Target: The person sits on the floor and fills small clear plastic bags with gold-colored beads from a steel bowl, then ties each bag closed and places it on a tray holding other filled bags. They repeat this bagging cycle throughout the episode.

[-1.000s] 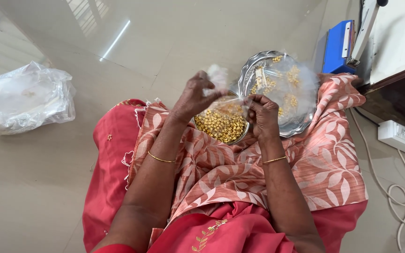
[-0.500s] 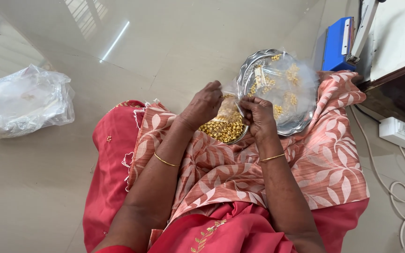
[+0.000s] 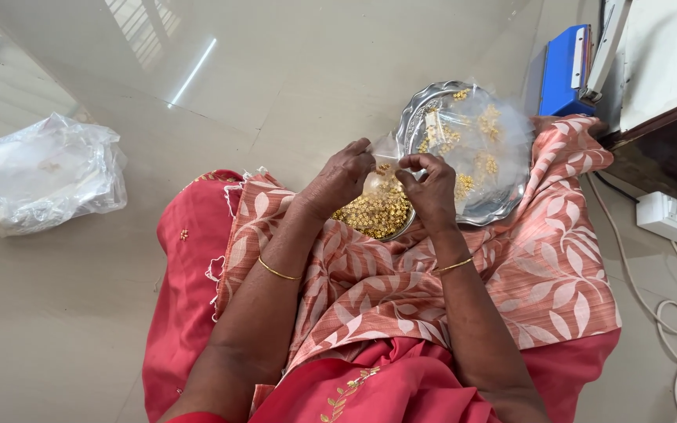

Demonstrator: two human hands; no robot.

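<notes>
- My left hand (image 3: 344,178) and right hand (image 3: 431,186) meet over my lap, fingers curled and pinched on the top edge of a small clear plastic bag (image 3: 385,157); neither hand is open.
- The bag hangs between my hands above a small round bowl (image 3: 378,215) of tiny golden beads, which rests on the printed cloth over my knees.
- As I judge it, the work is somewhere in the middle: the bowl holds a good heap of loose beads, while the steel tray (image 3: 503,205) just beyond it carries several more clear packets (image 3: 479,137) with beads inside.
- I cannot tell whether the bag in my fingers holds any beads.
- The beads look hard, shiny and grainy, like little metal seeds.
- The tray is round, polished, with a scalloped rim that mirrors the light.
- The packets are thin, crinkled and see-through.
- My lap cloth (image 3: 542,266) is soft, peach with pale leaf shapes.
- A larger crumpled plastic bag (image 3: 41,176) lies well apart on the glossy floor, to my left.
</notes>
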